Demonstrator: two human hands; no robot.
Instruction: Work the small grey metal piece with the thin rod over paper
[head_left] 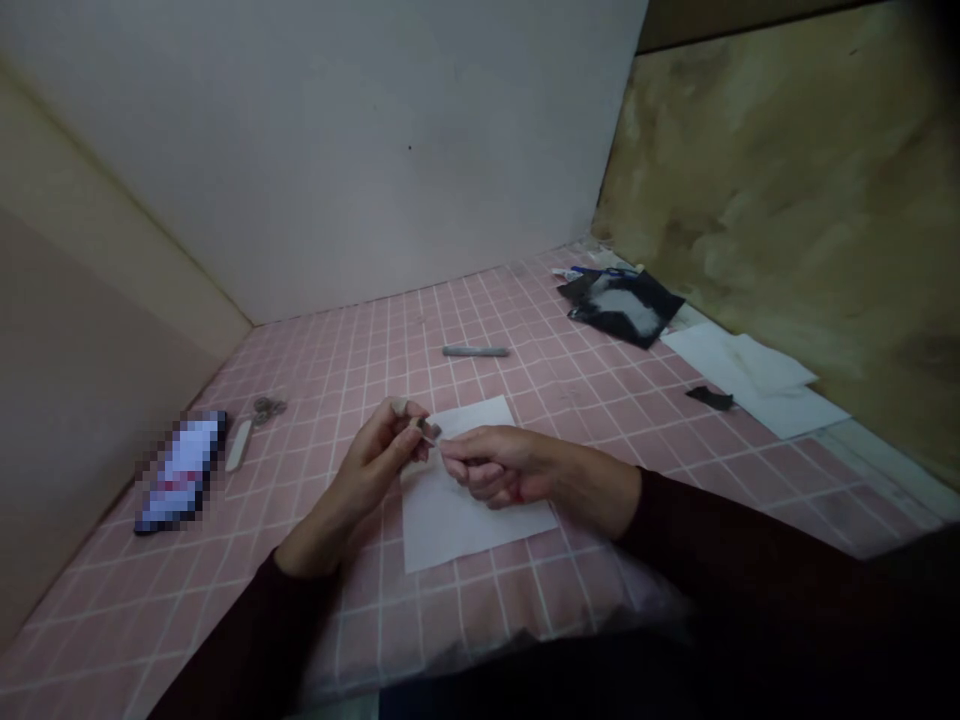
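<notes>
Near the tabletop's (420,615) front edge lies a white sheet (465,530). Over its far left corner, the left hand (381,447) pinches a small item (428,430); the curled right hand (495,467) is just beside, its grip I cannot tell. Pink tabletop stretches beyond to a grey stick (475,351), then the wall (360,180).

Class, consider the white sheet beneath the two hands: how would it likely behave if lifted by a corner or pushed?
The white sheet would probably sag, since it looks paper-thin. It seems light for its size, so a push might slide it over the pink checked surface. Rolling or tipping seems unlikely, as it lies flat.
</notes>
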